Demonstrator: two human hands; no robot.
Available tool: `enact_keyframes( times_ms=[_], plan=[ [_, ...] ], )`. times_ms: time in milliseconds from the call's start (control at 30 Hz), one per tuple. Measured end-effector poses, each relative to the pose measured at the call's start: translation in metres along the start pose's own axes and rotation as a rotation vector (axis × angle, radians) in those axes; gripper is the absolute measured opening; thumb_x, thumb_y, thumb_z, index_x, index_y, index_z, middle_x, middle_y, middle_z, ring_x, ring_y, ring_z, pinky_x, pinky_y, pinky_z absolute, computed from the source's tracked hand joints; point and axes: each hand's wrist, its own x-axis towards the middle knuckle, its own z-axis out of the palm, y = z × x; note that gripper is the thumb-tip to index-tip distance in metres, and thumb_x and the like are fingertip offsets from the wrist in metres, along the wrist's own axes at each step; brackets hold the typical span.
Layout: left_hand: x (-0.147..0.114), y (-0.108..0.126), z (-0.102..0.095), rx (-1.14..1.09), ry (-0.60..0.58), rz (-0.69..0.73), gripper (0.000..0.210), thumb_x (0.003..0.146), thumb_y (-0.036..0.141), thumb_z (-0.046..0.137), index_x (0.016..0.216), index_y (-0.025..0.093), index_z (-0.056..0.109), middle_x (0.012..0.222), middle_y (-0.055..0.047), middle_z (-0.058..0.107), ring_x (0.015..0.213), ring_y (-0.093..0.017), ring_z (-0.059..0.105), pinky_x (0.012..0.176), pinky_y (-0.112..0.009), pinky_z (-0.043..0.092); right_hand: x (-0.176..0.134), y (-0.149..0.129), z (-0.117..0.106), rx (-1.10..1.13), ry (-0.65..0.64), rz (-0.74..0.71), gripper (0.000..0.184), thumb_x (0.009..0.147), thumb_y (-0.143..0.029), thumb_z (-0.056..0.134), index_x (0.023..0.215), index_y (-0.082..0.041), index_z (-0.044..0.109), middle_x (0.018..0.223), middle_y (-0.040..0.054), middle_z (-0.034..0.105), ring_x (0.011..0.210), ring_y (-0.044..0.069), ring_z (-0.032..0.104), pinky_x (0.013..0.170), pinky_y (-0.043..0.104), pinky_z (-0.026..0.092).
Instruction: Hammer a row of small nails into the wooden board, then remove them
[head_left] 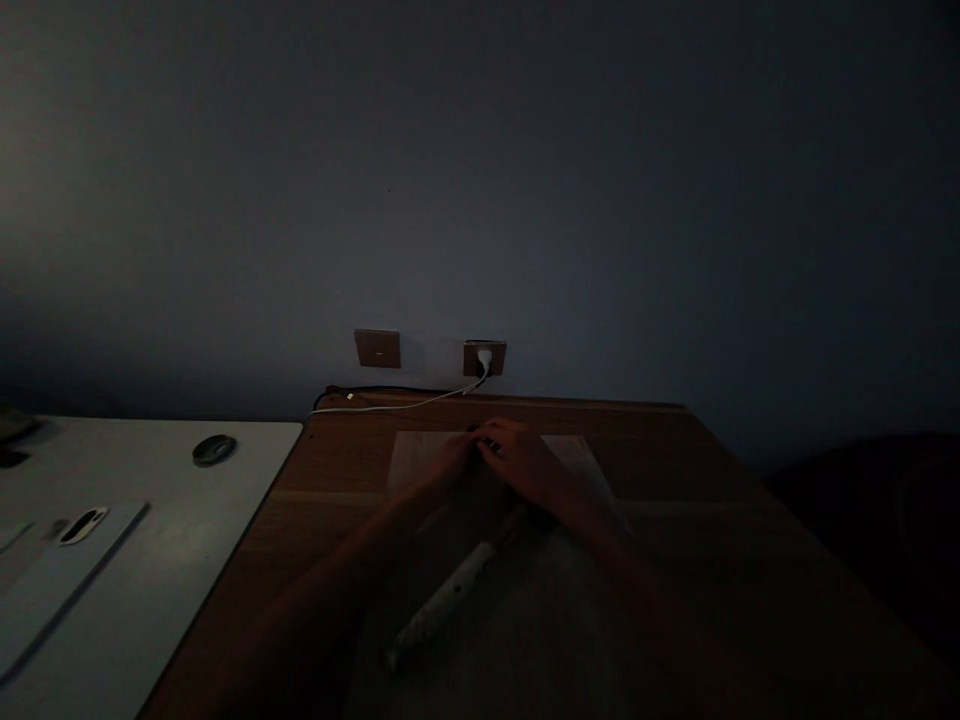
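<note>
In dim light, my left hand [454, 456] and my right hand [517, 456] meet at the far end of a pale flat board [577, 630]. The fingers of both are bent in and pressed together around a small dark spot, and what they hold, if anything, I cannot make out. Between my forearms lies a tool with a long, whitish, rough-looking handle [446, 600], set slantwise on the board. Its far end runs into shadow beside my right wrist, so its kind stays hidden. Neither hand touches the handle.
The board rests on a wooden table [690, 480] against a wall. A white cable [405, 406] runs from a plug in a wall socket [472, 358]; a second wall plate [377, 348] sits left. On a white table [202, 520] are a tape roll [214, 450] and a small oval object [83, 526].
</note>
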Motion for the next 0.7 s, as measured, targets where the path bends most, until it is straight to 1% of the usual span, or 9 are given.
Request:
enact_keyframes(
  times_ms=[133,233,333,433,500,567,633,667,700],
  plan=[
    [-0.009,-0.001,-0.001,0.488,-0.051,0.298,0.013,0.084,0.020,0.058,0.088,0.022,0.071,0.097,-0.007,0.072,0.097,-0.022,0.065,0.092,-0.031,0.049,-0.024,0.005,-0.011,-0.002,0.136,0.040,0.023,0.093,-0.013,0.055,0.102,-0.021,0.075,0.104,0.0067,0.076,0.096,0.019,0.071,0.089,0.033,0.055],
    [-0.018,-0.001,-0.002,0.775,-0.193,0.412,0.016,0.087,0.020,0.055,0.088,0.022,0.071,0.097,-0.009,0.071,0.095,-0.022,0.064,0.090,-0.032,0.049,-0.051,0.015,-0.019,-0.015,0.237,0.112,0.022,0.094,-0.022,0.054,0.100,-0.022,0.074,0.104,0.0072,0.076,0.096,0.021,0.071,0.087,0.035,0.056],
    [-0.023,0.002,-0.002,0.892,-0.299,0.450,0.023,0.094,0.023,0.050,0.093,0.023,0.073,0.099,-0.009,0.072,0.097,-0.023,0.065,0.091,-0.032,0.049,-0.084,0.032,-0.025,0.014,0.282,0.231,0.025,0.094,-0.031,0.051,0.097,-0.023,0.074,0.101,0.0089,0.076,0.096,0.024,0.071,0.087,0.039,0.057],
    [-0.023,0.011,-0.009,0.925,-0.314,0.494,0.024,0.096,0.025,0.049,0.102,0.022,0.072,0.107,-0.011,0.073,0.102,-0.024,0.065,0.095,-0.033,0.049,-0.123,0.051,-0.026,0.034,0.312,0.381,0.032,0.093,-0.041,0.050,0.105,-0.022,0.074,0.111,0.0121,0.075,0.094,0.025,0.072,0.086,0.042,0.058],
    [-0.027,0.018,-0.021,0.962,-0.271,0.527,0.026,0.098,0.025,0.048,0.112,0.021,0.069,0.116,-0.012,0.071,0.110,-0.025,0.064,0.100,-0.036,0.048,-0.153,0.062,-0.023,0.008,0.346,0.429,0.037,0.092,-0.045,0.050,0.111,-0.023,0.072,0.120,0.0125,0.073,0.106,0.028,0.070,0.096,0.048,0.055],
    [-0.039,0.023,-0.040,1.073,-0.171,0.540,0.028,0.099,0.026,0.047,0.120,0.019,0.065,0.127,-0.013,0.067,0.119,-0.027,0.060,0.105,-0.040,0.045,-0.183,0.068,-0.017,-0.037,0.329,0.458,0.039,0.092,-0.047,0.051,0.117,-0.023,0.070,0.130,0.0119,0.069,0.122,0.030,0.063,0.108,0.054,0.048],
    [-0.062,0.025,-0.064,1.278,-0.035,0.511,0.030,0.099,0.029,0.050,0.124,0.019,0.063,0.134,-0.015,0.063,0.127,-0.031,0.055,0.111,-0.048,0.040,-0.208,0.067,-0.009,-0.093,0.298,0.524,0.044,0.094,-0.048,0.048,0.125,-0.022,0.068,0.138,0.0131,0.065,0.128,0.030,0.060,0.112,0.053,0.045],
    [-0.077,0.023,-0.076,1.377,0.046,0.467,0.030,0.098,0.029,0.051,0.123,0.018,0.064,0.135,-0.017,0.062,0.127,-0.033,0.054,0.111,-0.052,0.039,-0.218,0.065,-0.006,-0.134,0.294,0.561,0.046,0.096,-0.049,0.046,0.127,-0.021,0.067,0.138,0.0136,0.065,0.129,0.030,0.059,0.112,0.055,0.044],
    [-0.094,0.021,-0.087,1.451,0.091,0.414,0.031,0.097,0.028,0.051,0.123,0.018,0.064,0.135,-0.017,0.062,0.125,-0.034,0.055,0.110,-0.054,0.039,-0.226,0.063,-0.003,-0.171,0.285,0.569,0.048,0.096,-0.049,0.044,0.127,-0.020,0.067,0.137,0.0142,0.065,0.129,0.031,0.059,0.112,0.056,0.043]
  ],
)
